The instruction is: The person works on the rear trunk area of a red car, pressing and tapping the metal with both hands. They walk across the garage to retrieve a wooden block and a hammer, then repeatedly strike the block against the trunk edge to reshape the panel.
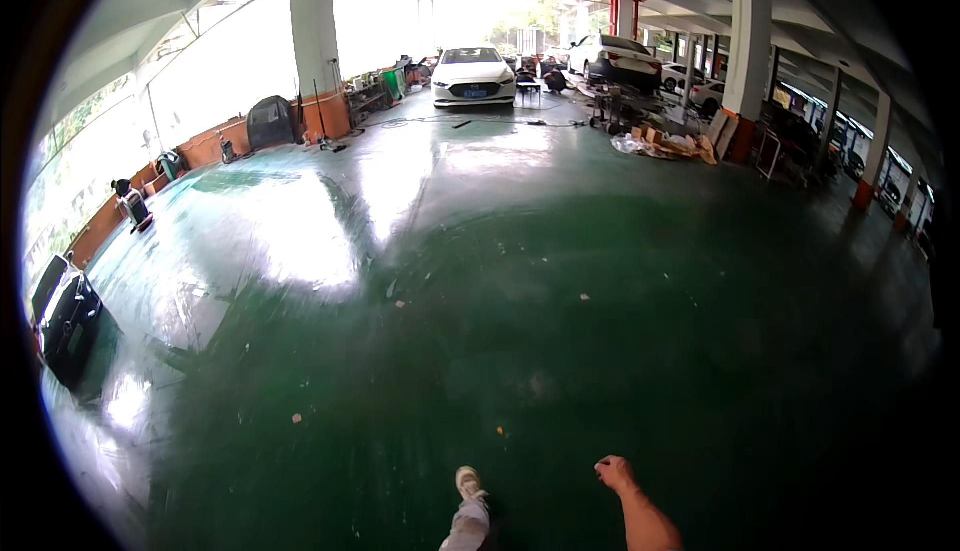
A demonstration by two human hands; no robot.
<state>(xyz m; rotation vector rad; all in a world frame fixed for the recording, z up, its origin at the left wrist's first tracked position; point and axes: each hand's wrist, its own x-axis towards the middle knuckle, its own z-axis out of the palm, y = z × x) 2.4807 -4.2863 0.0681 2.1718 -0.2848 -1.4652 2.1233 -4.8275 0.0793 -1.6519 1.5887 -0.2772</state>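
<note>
We had our right hand (615,473) at five o'clock, over the shiny green floor (540,351). Its fingers looked bent, but we could not tell if it was open or closed. We could not see our left hand. Toward ten o'clock from the right hand lay a little orange scrap (500,431). Our pale shoe (468,483) was at six o'clock, a white sedan (473,78) far off at twelve.

small orange scrap (500,431), on green floor (400,491)
</note>
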